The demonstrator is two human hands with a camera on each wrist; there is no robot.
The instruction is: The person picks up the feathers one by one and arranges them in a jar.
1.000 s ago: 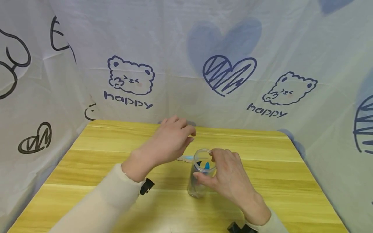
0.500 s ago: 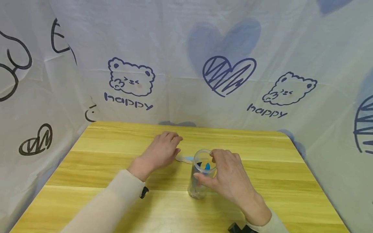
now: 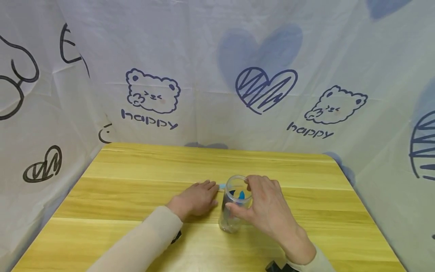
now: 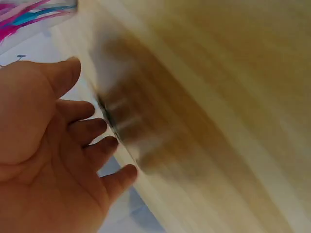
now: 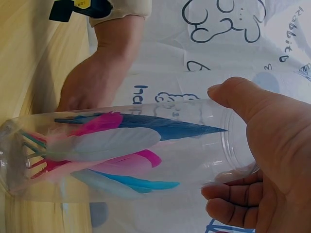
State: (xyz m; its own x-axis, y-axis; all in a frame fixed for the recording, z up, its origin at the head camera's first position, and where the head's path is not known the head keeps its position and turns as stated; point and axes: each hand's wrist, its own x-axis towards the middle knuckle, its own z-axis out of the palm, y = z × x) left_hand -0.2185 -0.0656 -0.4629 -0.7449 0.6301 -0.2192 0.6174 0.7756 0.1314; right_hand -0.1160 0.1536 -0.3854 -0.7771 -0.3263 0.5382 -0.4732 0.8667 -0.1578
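A clear plastic jar (image 3: 230, 217) stands upright on the table; my right hand (image 3: 268, 202) grips it at the rim from the right, thumb and fingers on opposite sides. Inside the jar are several feathers (image 5: 104, 144) in white, pink, dark blue and bright blue, their quills toward the bottom. My left hand (image 3: 198, 198) lies palm down, low over the table just left of the jar, fingers extended. Right at its fingertips, a light blue feather (image 3: 222, 186) shows on the table behind the jar. The left palm (image 4: 48, 155) holds nothing visible.
The wood-grain table (image 3: 306, 211) reaches to a white curtain (image 3: 204, 45) printed with hearts and bears at the back and sides. A black camera mount (image 3: 280, 266) sits at my right wrist.
My left hand has come down from above the table's back part, toward me, and now covers most of the pale things lying left of the jar. The right hand and jar stay put.
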